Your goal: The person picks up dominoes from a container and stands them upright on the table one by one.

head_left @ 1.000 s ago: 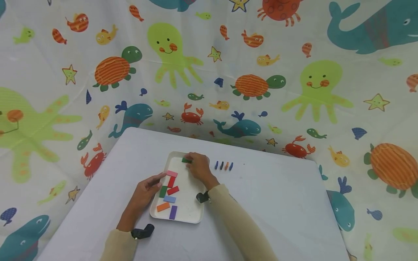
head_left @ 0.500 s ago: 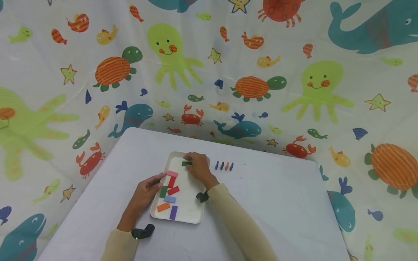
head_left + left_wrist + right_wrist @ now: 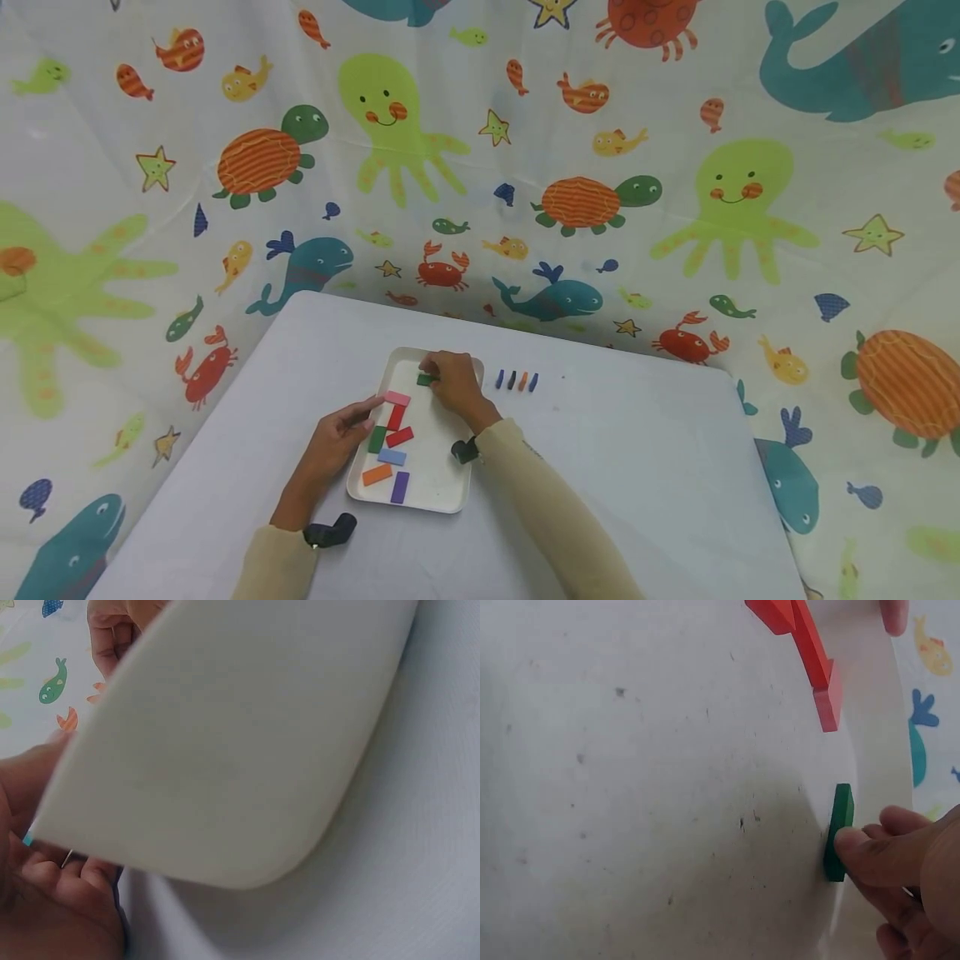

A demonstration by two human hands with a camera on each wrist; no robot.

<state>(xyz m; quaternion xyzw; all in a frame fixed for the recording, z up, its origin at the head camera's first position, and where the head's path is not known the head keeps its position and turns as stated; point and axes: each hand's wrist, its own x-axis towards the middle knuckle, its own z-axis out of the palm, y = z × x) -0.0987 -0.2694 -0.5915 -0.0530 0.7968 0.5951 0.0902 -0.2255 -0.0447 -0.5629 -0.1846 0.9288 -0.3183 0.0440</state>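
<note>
In the head view my right hand is over the far end of a white tray, pinching a small green block. The right wrist view shows the thumb pressed on that green block, close to the tray wall. My left hand grips the tray's left rim; in the left wrist view the thumb is at the rim and the fingers bend under the edge. Along the tray's left side lie a pink block, two red blocks, another green block, a light blue block, an orange block and a purple block.
Several small dark and orange pieces stand in a row on the white table, right of the tray. Behind the table hangs a curtain printed with sea animals.
My right hand has drawn the green block slightly toward the near side, down the tray. The left hand has stayed at the rim, and the other blocks lie as before.
</note>
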